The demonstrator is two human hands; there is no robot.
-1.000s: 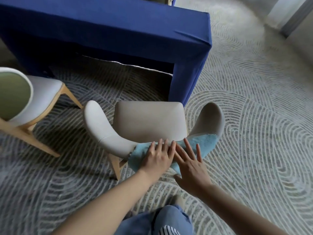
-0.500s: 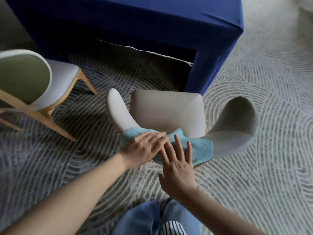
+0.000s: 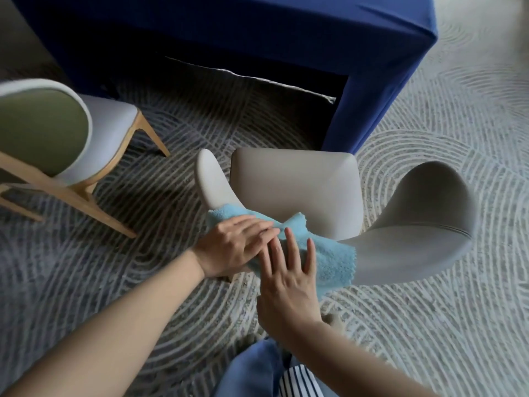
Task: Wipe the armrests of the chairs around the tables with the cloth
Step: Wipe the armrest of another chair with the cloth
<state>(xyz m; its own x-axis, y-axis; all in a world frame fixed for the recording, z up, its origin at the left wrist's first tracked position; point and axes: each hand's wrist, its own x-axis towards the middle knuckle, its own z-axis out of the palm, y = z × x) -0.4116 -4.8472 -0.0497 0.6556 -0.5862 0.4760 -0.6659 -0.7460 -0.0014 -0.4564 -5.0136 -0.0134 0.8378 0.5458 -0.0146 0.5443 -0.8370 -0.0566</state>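
The light-blue microfibre cloth [image 3: 329, 262] lies draped over the rear curve of the beige armchair [image 3: 294, 187], at about 6 o'clock from its seat. The left hand [image 3: 237, 245] presses it flat, fingers [image 3: 257, 224] straight and close together. The right hand [image 3: 289, 282] rests on it just beside, fingers [image 3: 289, 245] straight and spread. Neither hand curls round the cloth.

The wipe looks to be in mid-course. The cloth covers only the root of the left armrest [image 3: 210, 179], whose tip at 11 o'clock from the hands lies bare. The right armrest [image 3: 423, 207], at 2 o'clock, carries no cloth, and whether it is already wiped cannot be told. The green-backed chair [image 3: 43, 130] at 9 o'clock probably waits its turn, though no armrest shows on it.

The cloth's scalloped edge hangs loose off the chair's outer side at 4 o'clock and may slip if pushed further that way. The corner of the blue-draped worktop [image 3: 257, 32] stands close to the seat front at 12 o'clock, so the armrest tips have little room beyond them. The patterned carpet [image 3: 429, 325] gives free room at 3 o'clock, and a gap of carpet separates the left armrest from the other chair's wooden legs
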